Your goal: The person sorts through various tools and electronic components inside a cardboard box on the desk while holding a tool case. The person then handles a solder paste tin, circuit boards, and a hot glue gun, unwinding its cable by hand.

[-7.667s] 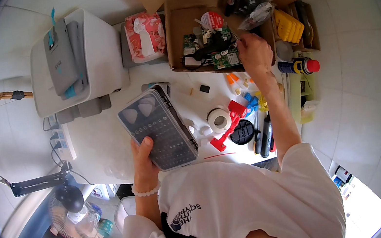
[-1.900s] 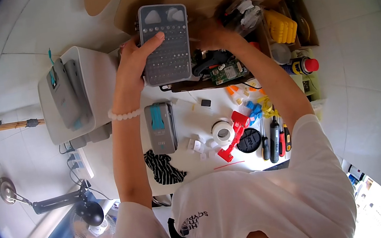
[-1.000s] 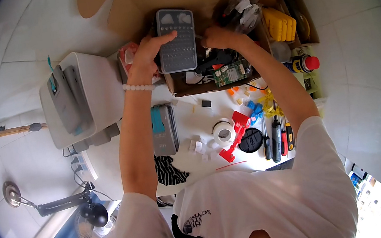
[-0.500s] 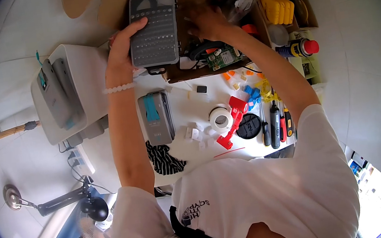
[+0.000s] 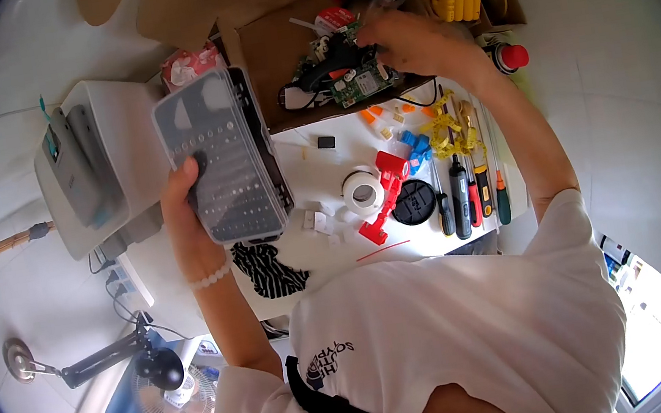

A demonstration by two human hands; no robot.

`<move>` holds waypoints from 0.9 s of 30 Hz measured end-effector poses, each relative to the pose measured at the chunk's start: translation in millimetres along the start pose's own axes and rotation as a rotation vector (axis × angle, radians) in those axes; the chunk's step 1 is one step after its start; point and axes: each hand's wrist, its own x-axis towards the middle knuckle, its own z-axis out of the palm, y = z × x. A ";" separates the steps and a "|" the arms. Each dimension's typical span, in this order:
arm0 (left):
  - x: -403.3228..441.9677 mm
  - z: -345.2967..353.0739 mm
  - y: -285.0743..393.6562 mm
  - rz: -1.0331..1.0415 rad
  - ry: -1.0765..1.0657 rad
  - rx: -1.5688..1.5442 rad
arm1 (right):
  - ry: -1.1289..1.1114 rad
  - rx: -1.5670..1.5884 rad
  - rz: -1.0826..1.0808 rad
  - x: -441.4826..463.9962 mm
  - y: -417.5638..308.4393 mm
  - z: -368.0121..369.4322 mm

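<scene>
One case (image 5: 227, 171) in left hand (image 5: 179, 205), electronics (image 5: 364, 84) in carton (image 5: 261, 59)

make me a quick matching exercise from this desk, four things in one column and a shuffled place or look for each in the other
Things
1. clear-lidded case
2. crumpled cloth
3. green circuit board
4. round black cap

Places and looks
A. inside the cardboard box
B. in the grip of the left hand
C. patterned in black and white stripes
D. beside the red plastic part

Pairs: 1-B, 2-C, 3-A, 4-D
</scene>
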 end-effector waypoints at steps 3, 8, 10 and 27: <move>-32.8 -15.2 -12.1 0.071 0.142 0.013 | -0.032 -0.163 -0.060 -15.3 -15.8 12.9; -74.8 -26.8 -15.8 0.069 0.152 0.027 | 0.037 -0.325 -0.106 -23.0 -16.9 53.8; -90.0 -23.7 -19.7 0.107 0.227 0.042 | 0.046 -0.346 -0.080 -21.6 -17.1 59.0; -151.0 -31.8 -35.2 0.152 0.259 -0.009 | 0.099 -0.345 -0.006 -13.6 -13.1 58.4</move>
